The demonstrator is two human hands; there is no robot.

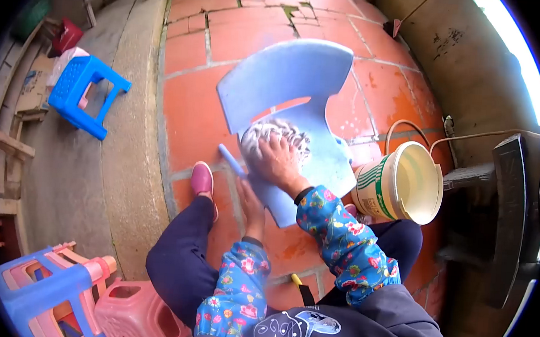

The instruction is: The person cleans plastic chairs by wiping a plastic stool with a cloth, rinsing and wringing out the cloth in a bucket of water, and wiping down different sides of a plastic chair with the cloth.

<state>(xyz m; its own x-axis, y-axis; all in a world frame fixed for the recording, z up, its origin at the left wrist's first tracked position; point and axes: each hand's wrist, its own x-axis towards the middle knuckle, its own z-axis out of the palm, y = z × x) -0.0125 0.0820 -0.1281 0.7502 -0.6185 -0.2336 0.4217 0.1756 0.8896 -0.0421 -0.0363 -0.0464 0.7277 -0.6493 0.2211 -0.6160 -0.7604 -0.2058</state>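
A light blue plastic chair stands in front of me on the tiles, its curved backrest away from me. On its seat lies a bunched grey and white cloth that looks shaggy. My right hand is pressed onto the cloth, fingers bent over it. Beside the near left edge of the seat, my left hand has its fingers stretched out straight; whether it touches the chair is hard to tell. One chair leg sticks out to the left.
A white and green bucket lies tilted at the right, near a brown hose. To the left are a blue stool and, closer, a blue and pink stool and a pink stool. A yellow-handled tool is between my legs.
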